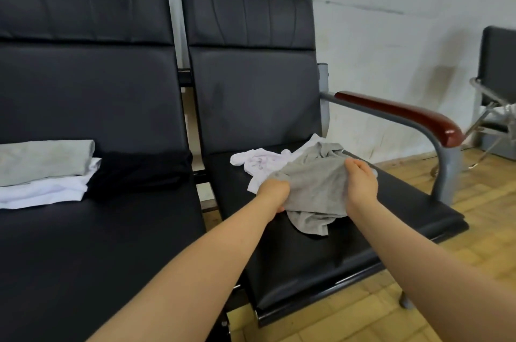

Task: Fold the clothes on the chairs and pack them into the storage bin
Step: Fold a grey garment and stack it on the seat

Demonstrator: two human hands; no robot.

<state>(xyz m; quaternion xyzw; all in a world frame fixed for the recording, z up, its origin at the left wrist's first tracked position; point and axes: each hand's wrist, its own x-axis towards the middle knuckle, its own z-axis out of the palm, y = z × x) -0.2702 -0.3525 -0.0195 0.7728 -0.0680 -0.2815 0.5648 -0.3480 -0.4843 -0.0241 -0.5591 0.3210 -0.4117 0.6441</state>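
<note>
A crumpled grey garment [315,185] lies on the seat of the right black chair [335,246]. My left hand [272,192] grips its left edge, and my right hand [361,184] grips its right side. Under and behind it lies a crumpled white garment [257,164]. On the left chair [97,230] sits a folded stack: a grey piece [44,158] on top of a white piece [47,191], with a folded black piece [139,171] beside them. No storage bin is in view.
The right chair has a grey metal armrest with a reddish wooden top [402,115]. Another chair [497,84] stands at the far right by the wall. Yellow tiled floor [446,299] lies to the right and in front.
</note>
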